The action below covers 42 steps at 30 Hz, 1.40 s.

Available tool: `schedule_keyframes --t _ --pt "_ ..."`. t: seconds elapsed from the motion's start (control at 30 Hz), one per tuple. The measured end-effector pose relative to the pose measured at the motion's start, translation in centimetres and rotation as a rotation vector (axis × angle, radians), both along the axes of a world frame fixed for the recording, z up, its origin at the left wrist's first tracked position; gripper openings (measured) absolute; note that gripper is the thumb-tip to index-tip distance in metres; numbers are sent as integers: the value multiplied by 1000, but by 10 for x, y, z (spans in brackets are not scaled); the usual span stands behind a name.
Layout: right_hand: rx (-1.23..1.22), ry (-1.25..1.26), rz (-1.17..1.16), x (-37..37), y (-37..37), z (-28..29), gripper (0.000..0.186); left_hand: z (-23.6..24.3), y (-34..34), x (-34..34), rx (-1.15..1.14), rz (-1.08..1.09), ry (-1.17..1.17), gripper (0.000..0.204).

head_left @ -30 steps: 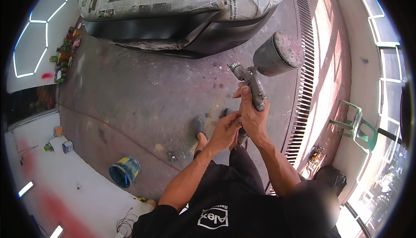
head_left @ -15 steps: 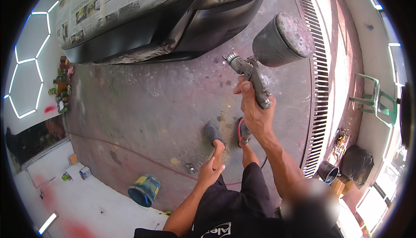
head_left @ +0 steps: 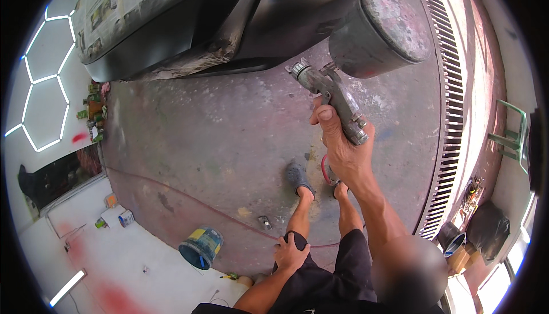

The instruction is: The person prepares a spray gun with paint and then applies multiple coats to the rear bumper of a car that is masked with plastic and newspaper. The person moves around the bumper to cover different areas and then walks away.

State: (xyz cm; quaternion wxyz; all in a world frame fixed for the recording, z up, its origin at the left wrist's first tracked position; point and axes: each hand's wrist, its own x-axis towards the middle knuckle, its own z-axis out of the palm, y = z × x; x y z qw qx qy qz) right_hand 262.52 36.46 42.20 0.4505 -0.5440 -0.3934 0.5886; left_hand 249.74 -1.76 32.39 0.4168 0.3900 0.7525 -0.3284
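Note:
A metal paint spray gun [head_left: 338, 100] with a large paint-spattered grey cup [head_left: 372, 42] is gripped in my right hand [head_left: 350, 153], fingers wrapped round its handle. Its nozzle points left, below the black bumper [head_left: 286, 25] of a vehicle and apart from it. Sheets of newspaper [head_left: 143, 5] cover the body above the bumper. A torn, greyish covering [head_left: 200, 62] lines part of the bumper's lower edge. My left hand [head_left: 291, 253] rests on my left knee with its fingers spread and nothing in it.
A thin reddish hose [head_left: 189, 197] crosses the floor behind my feet. Nearby stand a blue-and-yellow bucket [head_left: 201, 247] and a small object [head_left: 264, 222]. A slotted drain grate [head_left: 452, 114] runs along the right, with a green chair [head_left: 512, 137] beyond. Several cans [head_left: 94, 111] line the left wall.
My left hand has come down onto my knee. The bumper looks nearer and larger, and my feet have shifted. The spray gun stays in my right hand, its nozzle still leftward.

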Motion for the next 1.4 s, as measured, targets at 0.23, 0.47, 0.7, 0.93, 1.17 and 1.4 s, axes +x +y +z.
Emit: schedule_keyframes --t 0.23,0.47,0.7,0.93,1.17,1.4 --pt "50 -15 6 5 7 6 44 3 6 -2 -13 14 -23 88" --pt "173 -86 -240 0 14 15 39 2 8 -6 -14 41 -49 87" --pt "179 -128 50 -14 -5 34 38 -3 2 -7 -19 82 -38 87" --pt "131 -133 75 -13 -8 56 39 -2 5 -7 -26 101 -42 86" --pt "111 -171 -61 -19 -11 62 35 1 12 -10 -21 154 -65 79" --pt "166 -228 -127 -38 -15 49 34 2 13 -12 -24 153 -72 78"
